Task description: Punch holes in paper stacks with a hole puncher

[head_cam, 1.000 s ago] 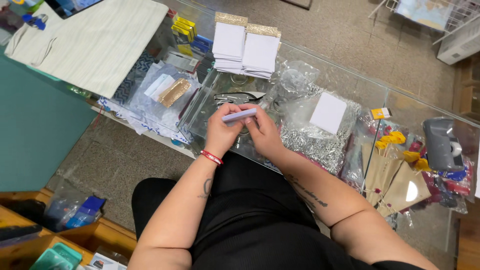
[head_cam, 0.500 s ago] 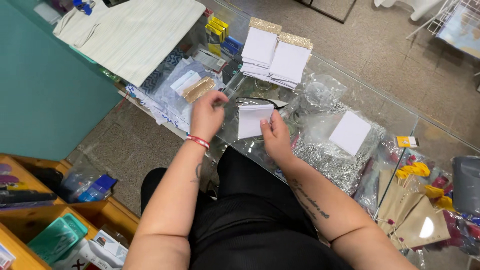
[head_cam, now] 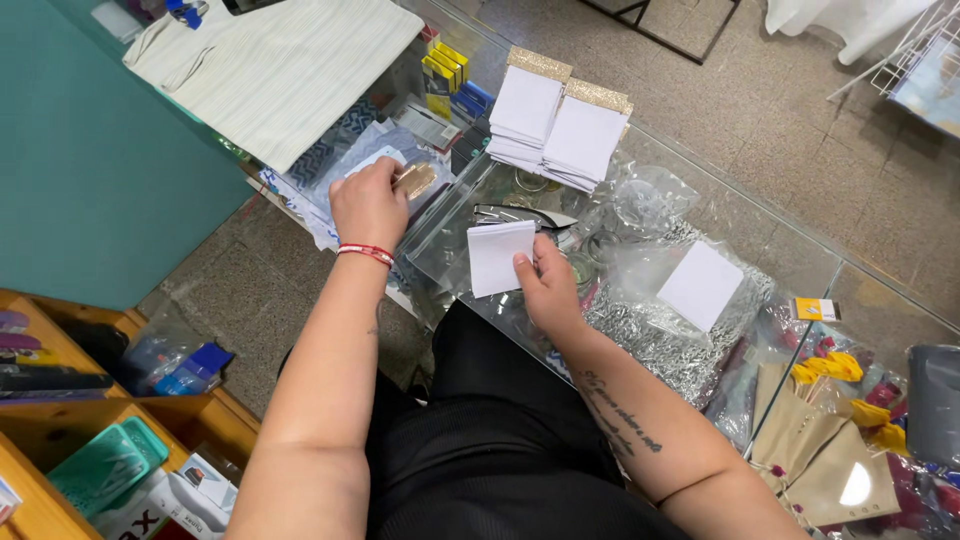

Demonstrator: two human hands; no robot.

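Now the left hand is reaching further out than a moment ago, fingers closing on a small gold piece among clear bags. The right hand is pinching the white card by its lower right edge, flat above the glass counter.

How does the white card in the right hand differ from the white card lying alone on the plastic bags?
The held card is pinned upright-square by the right hand; the lone card lies untouched and turned like a diamond. The held one rests on the glass counter, the lone one on shiny bags. Both are plain white.
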